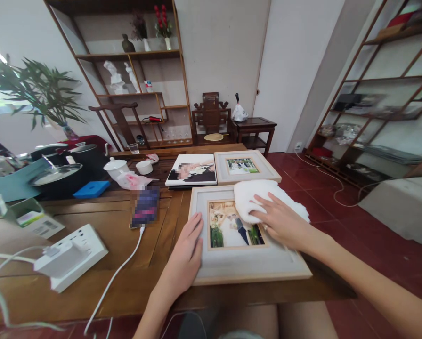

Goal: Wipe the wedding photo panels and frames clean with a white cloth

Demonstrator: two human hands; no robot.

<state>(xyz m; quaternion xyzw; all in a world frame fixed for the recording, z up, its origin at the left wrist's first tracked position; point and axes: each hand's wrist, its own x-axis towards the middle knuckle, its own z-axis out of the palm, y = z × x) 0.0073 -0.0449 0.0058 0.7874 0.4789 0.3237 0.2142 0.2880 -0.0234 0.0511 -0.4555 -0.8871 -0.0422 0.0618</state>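
Observation:
A light wood picture frame (253, 274) lies flat near the table's front edge, holding a photo of a couple inside a wide pale border. My left hand (184, 252) grips its left edge, with the fingers along the side and the thumb by the border. On the upper right part of the frame, my right hand (279, 219) presses a fluffy white cloth (271, 193), its fingers bent over the cloth. The cloth covers that corner and hangs past the right edge. Behind it lie a second picture frame (272, 175) and a photo panel (182, 178).
On the left of the wooden table (126, 282) are a white power strip (73, 259), a phone (145, 207) on a charging cable, a small box (30, 219), a blue block (91, 189), a lidded pan (57, 179) and a white teapot (115, 165). Shelves (165, 106) stand behind.

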